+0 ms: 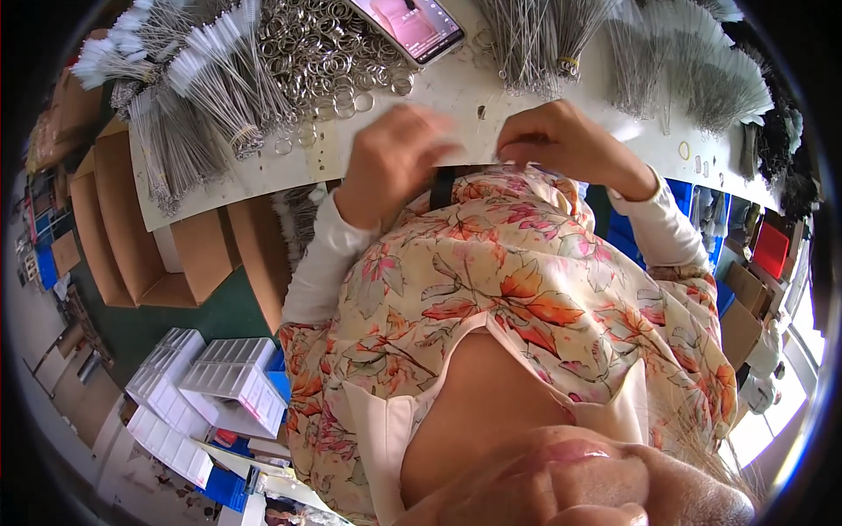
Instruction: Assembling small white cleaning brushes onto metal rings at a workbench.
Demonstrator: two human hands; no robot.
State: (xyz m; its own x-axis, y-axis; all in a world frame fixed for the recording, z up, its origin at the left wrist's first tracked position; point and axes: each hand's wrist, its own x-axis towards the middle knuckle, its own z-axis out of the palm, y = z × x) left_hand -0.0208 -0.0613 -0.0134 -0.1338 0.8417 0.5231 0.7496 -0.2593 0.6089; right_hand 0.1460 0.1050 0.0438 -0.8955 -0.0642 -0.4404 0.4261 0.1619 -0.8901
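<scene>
Above the near edge of the white table (395, 114), my left hand (395, 162) is smeared by motion, so its fingers and anything in them cannot be made out. My right hand (566, 145) is at the same edge, a little apart from the left, with its fingers curled and thumb pressed in. Whatever it may hold is hidden. Beyond my left hand lies a heap of silver metal rings (320, 57), with a few loose ones at its near side. Bundles of thin wire-stemmed brushes (241, 92) with white tips lie left of the rings.
A lit phone (412, 31) rests beside the rings. More wire bundles (544, 44) and white-tipped brushes (693, 74) cover the right side, with black ones (794, 158) at the far right. Cardboard boxes (132, 228) and white plastic trays (228, 373) stand to the left, below the tabletop.
</scene>
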